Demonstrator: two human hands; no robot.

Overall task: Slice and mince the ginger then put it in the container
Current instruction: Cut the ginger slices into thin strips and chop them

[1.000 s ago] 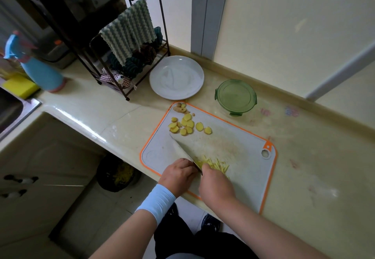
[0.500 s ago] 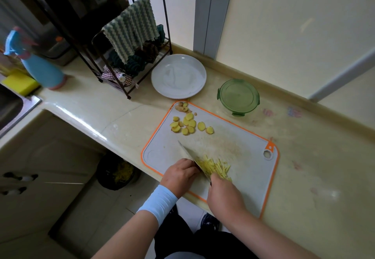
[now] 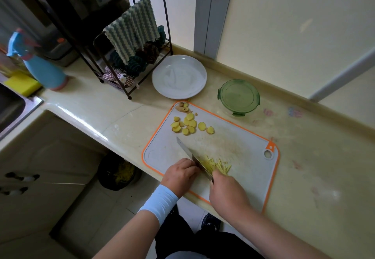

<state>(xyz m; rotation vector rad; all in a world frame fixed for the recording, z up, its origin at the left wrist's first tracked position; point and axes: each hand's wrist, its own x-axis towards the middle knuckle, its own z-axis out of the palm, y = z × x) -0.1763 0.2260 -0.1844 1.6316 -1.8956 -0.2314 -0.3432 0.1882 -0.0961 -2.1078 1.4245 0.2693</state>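
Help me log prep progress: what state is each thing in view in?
Knife: gripped by right hand.
Left hand: fingers curled beside the blade.
Ginger strips: cut thin, unminced, against the blade.
Ginger slices: round, uncut.
Container: lid on.
Plate: bare.
Cloth: hanging.

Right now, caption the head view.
Right hand holds knife over ginger strips on cutting board; left hand rests beside it.

Knife point(image 3: 188, 153) farther into ginger strips point(image 3: 221, 166)
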